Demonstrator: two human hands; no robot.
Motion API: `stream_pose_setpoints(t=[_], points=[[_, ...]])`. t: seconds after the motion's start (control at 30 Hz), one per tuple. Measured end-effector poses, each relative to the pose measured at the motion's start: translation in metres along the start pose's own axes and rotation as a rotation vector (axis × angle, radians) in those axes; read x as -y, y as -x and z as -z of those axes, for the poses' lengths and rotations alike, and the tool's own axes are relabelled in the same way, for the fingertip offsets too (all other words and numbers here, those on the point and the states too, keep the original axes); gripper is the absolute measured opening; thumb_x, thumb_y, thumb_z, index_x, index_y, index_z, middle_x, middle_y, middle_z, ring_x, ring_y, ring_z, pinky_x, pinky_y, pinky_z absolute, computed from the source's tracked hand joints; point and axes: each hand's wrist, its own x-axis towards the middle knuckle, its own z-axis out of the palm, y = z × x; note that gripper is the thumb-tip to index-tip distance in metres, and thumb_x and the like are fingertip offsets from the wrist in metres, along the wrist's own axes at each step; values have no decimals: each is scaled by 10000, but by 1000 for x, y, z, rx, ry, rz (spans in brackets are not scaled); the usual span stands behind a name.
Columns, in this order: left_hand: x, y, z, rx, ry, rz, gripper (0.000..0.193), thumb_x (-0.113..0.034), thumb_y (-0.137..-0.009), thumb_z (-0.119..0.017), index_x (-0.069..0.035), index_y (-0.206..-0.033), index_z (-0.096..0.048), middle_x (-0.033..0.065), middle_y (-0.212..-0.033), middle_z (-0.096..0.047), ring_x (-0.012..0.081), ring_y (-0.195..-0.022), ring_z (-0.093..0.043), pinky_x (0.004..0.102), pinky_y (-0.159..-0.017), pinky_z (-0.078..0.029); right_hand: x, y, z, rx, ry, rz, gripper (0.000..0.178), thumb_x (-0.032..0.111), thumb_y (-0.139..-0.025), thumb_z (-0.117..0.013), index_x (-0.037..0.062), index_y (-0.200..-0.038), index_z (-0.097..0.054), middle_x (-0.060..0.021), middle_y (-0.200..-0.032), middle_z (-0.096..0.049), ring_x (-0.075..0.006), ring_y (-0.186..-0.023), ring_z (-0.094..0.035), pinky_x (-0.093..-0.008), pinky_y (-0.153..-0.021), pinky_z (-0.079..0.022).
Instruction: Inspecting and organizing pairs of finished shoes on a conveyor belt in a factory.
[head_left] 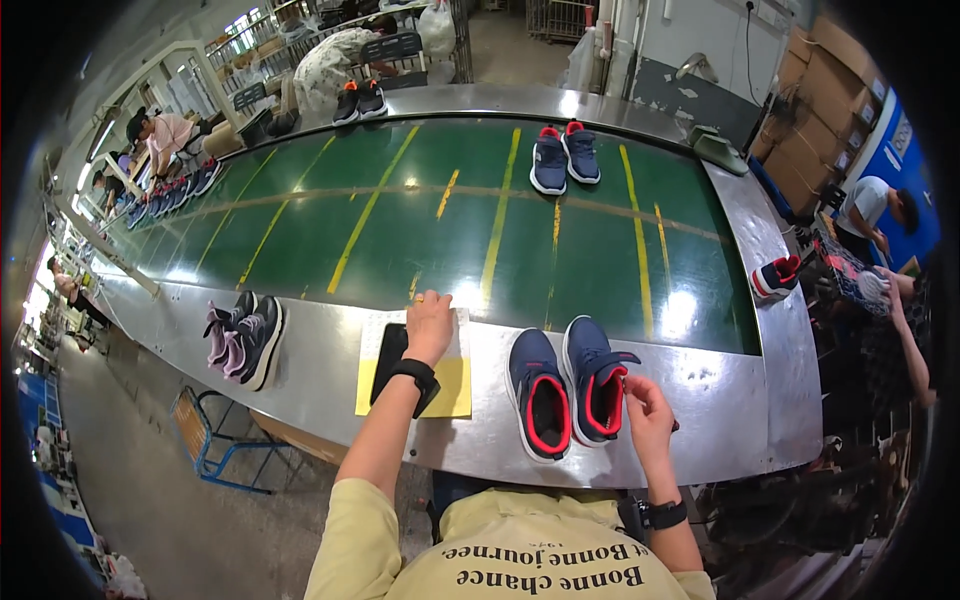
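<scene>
Two navy shoes with red linings stand side by side on the metal edge of the table: a left-hand shoe (541, 395) and a right-hand shoe (597, 380). My right hand (651, 410) is beside the right-hand shoe, its fingers pinched at the collar; what they hold is too small to name. A small dark thing shows behind that hand. My left hand (430, 328) is over a white sheet (462, 342), fingers bent and drawn together, their tips hidden. Under the sheet lies yellow paper (450, 390), with a black phone (389, 358) next to my left wrist.
Grey-and-pink shoes (262, 345) stand at the left on the metal edge. Across the green conveyor belt (400, 240) are navy shoes (548, 165) and black shoes (358, 102). One navy shoe (775, 277) sits at the right. Other people work at both sides.
</scene>
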Motion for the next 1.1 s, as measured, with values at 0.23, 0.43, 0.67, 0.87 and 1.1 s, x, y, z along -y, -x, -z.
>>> stream_pose_setpoints(t=[0.23, 0.43, 0.67, 0.87, 1.1], points=[[1, -12, -10, 211, -76, -63, 131, -155, -806, -532, -87, -838, -639, 106, -858, -577, 304, -853, -570, 406, -698, -475, -1, 5, 6, -3, 61, -39, 224, 11, -843, -529, 17, -1062, -577, -46, -975, -623, -104, -869, -585, -232, -743, -465], [-5, -7, -4, 189, -84, -49, 121, -164, -812, -535, -96, -796, -633, 107, -858, -618, 293, -804, -601, 402, -691, -483, 0, 3, 6, 0, 65, -12, 226, 11, -842, -532, 21, -1063, -577, -61, -971, -636, -117, -867, -605, -245, -748, -474], [-4, -3, -23, -106, -56, -15, 110, -116, -799, -522, -87, -787, -627, 94, -811, -592, 316, -781, -591, 399, -698, -483, -8, 13, 13, -24, 35, -1, 219, 13, -840, -542, 19, -1056, -582, -62, -993, -645, -124, -910, -613, -244, -759, -479], [-3, -1, -19, 119, -103, -84, 109, -103, -781, -521, -85, -771, -628, 110, -785, -582, 317, -745, -595, 403, -680, -490, -5, 18, 15, -25, 57, -29, 198, 16, -841, -546, 16, -1034, -594, -62, -973, -649, -120, -887, -616, -234, -752, -477], [-11, -8, -5, 102, -25, 23, 109, -174, -789, -559, -97, -787, -635, 117, -832, -612, 309, -757, -610, 395, -677, -488, 11, 15, 10, -71, 99, -21, 151, 23, -841, -556, 4, -979, -615, -44, -900, -648, -89, -793, -601, -222, -711, -467]])
